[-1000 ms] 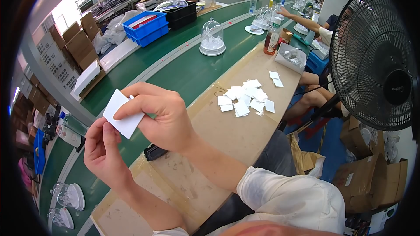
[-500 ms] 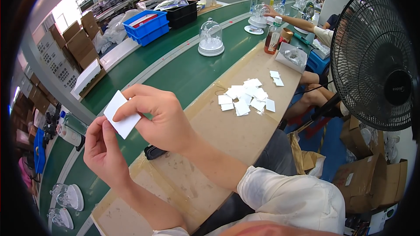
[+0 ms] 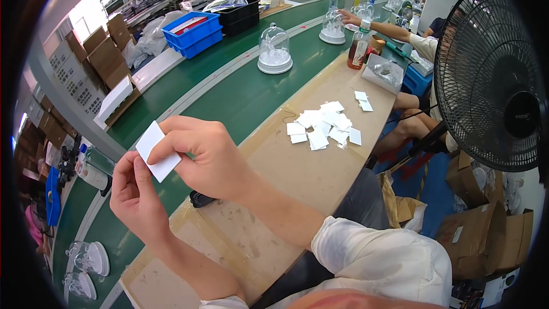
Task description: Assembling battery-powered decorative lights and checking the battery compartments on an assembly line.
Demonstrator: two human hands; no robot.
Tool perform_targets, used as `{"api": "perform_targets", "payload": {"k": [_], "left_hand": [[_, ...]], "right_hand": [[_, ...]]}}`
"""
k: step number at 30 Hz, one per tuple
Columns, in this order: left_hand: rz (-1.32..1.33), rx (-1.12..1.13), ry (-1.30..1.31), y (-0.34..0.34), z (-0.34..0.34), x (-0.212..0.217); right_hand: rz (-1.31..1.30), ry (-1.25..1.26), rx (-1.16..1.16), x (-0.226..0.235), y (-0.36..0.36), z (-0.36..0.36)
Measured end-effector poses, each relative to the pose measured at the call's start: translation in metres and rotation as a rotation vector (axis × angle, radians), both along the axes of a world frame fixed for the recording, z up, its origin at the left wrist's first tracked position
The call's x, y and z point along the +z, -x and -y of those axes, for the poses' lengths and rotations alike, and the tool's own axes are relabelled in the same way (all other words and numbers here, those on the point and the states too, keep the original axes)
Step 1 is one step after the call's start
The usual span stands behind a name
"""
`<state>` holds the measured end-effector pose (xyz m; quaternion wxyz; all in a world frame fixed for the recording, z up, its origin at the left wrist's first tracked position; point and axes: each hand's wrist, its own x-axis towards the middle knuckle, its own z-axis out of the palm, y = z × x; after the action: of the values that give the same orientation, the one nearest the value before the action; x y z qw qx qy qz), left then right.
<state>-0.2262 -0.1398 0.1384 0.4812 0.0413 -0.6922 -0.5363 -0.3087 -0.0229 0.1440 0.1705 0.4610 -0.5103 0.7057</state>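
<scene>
A small white square card (image 3: 150,140) is held up over the left end of the work board. My right hand (image 3: 209,151) grips it from the right, its index finger laid across the card's face. My left hand (image 3: 137,191) pinches the lower left edge between thumb and fingertips. Whatever lies behind the card is hidden. A loose pile of similar white cards (image 3: 323,125) is spread on the tan board (image 3: 274,166) to the right of my hands. A few more cards (image 3: 363,100) lie apart, farther right.
A clear dome on a white base (image 3: 275,57) stands on the green conveyor (image 3: 220,94); more domes (image 3: 91,257) stand at lower left. A co-worker's hand (image 3: 350,18) is near another dome (image 3: 333,30). A bottle (image 3: 358,46), a small box (image 3: 383,74) and a black fan (image 3: 492,80) are at right.
My hands and the card have barely moved. The co-worker's dome now sits nearer along the conveyor, joined to its white base, with the hand behind its top.
</scene>
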Motion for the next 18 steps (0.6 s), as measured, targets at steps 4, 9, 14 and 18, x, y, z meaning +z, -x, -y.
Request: {"api": "perform_targets", "payload": {"k": [4, 9, 14, 18], "left_hand": [[-0.009, 0.006, -0.006, 0.001, 0.001, -0.002], [-0.001, 0.003, -0.024, 0.000, 0.002, -0.001], [0.004, 0.023, -0.116, 0.005, -0.005, -0.002], [-0.066, -0.080, -0.165, -0.002, -0.001, 0.001]], "right_hand": [[-0.003, -0.007, 0.005, -0.001, 0.000, 0.001], [-0.024, -0.004, -0.008, 0.000, 0.000, 0.003], [-0.018, -0.012, 0.038, -0.006, 0.004, 0.008], [-0.055, 0.043, 0.076, -0.004, 0.016, 0.004]]}}
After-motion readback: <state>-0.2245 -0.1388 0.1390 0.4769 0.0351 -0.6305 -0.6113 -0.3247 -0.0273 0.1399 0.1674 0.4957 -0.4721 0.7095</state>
